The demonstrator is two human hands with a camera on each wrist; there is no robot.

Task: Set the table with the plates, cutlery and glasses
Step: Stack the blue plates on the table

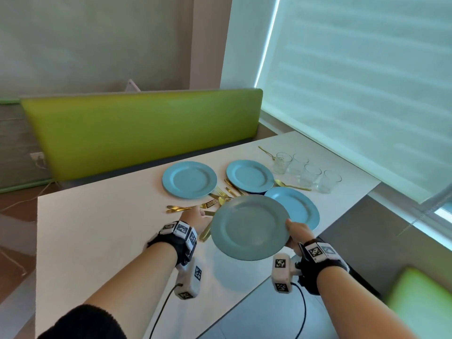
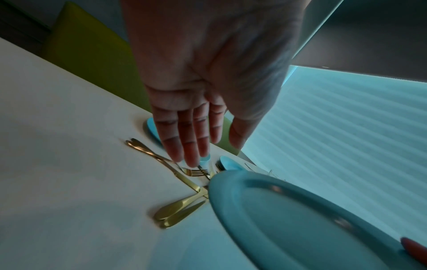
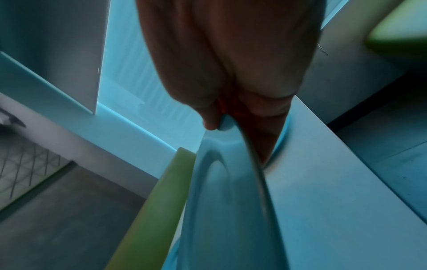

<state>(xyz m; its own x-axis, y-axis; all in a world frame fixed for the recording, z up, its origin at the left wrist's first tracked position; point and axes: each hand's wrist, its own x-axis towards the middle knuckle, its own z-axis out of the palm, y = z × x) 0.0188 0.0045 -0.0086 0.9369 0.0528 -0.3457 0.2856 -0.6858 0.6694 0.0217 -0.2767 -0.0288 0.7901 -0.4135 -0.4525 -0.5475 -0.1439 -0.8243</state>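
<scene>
My right hand (image 1: 297,232) pinches the rim of a blue plate (image 1: 249,227), held tilted above the white table (image 1: 97,228); thumb on top, fingers beneath (image 3: 261,127). The same plate (image 2: 300,219) fills the lower right of the left wrist view. My left hand (image 1: 195,216) hovers with straight fingers (image 2: 187,146) over a pile of gold cutlery (image 1: 195,206), holding nothing. Three more blue plates lie on the table: one at the left (image 1: 189,179), one at the back (image 1: 249,177), one (image 1: 298,206) partly under the lifted plate. Several clear glasses (image 1: 305,172) stand at the far right.
A green bench back (image 1: 146,128) runs along the table's far side. A window blind (image 1: 367,94) hangs on the right. A gold spoon (image 1: 291,185) lies near the glasses. Another green seat (image 1: 420,302) shows at the lower right.
</scene>
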